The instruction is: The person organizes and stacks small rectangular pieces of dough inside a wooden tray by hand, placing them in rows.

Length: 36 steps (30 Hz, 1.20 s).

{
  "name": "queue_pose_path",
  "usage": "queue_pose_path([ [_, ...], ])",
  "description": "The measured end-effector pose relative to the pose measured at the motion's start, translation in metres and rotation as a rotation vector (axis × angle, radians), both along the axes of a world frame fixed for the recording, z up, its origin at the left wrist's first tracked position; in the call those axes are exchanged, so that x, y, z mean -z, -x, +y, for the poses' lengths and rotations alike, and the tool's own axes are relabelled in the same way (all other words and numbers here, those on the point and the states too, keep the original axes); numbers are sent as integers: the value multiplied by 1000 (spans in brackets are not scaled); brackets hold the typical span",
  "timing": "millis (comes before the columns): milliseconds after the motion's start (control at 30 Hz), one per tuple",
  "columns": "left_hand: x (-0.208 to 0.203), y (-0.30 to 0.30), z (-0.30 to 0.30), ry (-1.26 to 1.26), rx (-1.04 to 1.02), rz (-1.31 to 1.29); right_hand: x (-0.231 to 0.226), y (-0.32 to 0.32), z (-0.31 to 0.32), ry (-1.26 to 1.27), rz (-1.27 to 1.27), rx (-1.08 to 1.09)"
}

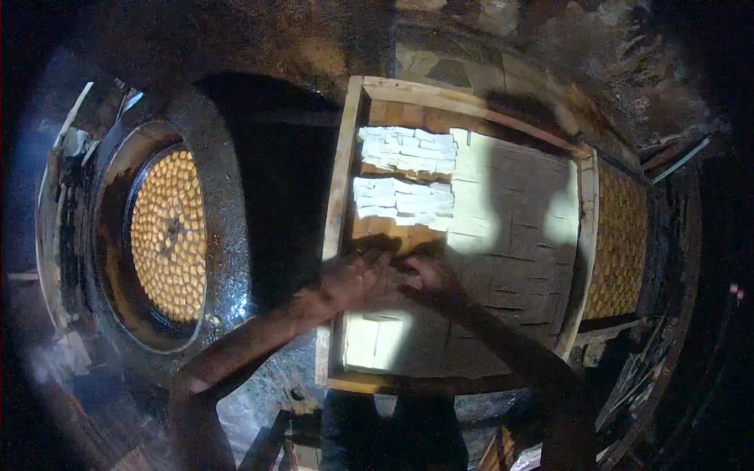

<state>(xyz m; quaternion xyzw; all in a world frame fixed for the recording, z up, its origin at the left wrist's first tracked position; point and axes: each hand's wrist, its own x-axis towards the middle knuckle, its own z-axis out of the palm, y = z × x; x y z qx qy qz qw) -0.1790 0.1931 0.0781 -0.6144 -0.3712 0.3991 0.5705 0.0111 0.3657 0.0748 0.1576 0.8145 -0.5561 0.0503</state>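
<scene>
**Two hands in a wooden tray of white blocks**

The left hand (353, 276) and the right hand (428, 276) rest close together on a big slab of white, cut blocks (510, 235) inside a square wooden tray (339, 180). Two loose piles of small white blocks (404, 173) lie above the hands. To the left, a big round black pan (228, 204) holds many golden cubes (169, 235). More golden cubes (620, 235) sit right of the tray.

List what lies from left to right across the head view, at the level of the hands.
Round pan of golden cubes → dark pan rim → left hand → right hand → scored white slab in the wooden tray → second batch of golden cubes.
</scene>
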Motion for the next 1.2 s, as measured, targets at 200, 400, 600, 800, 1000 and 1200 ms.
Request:
queue_pose_path([
  [200,6,4,22,413,-500,-1908,13,7,-2,-451,267,-101],
  [400,5,-1,11,606,-730,-2466,69,-13,-3,-145,310,-39],
  [600,-36,-6,8,651,-560,-2208,-1,-6,-2,-189,166,-170],
  [800,-7,-23,-5,379,-523,-2211,20,-22,-24,-788,248,-109],
  [1000,12,-17,-27,413,-294,-1856,-11,-16,-26,-565,112,-215],
  [1200,41,-10,-30,580,-403,-2073,58,-35,-34,-767,288,-264],
])
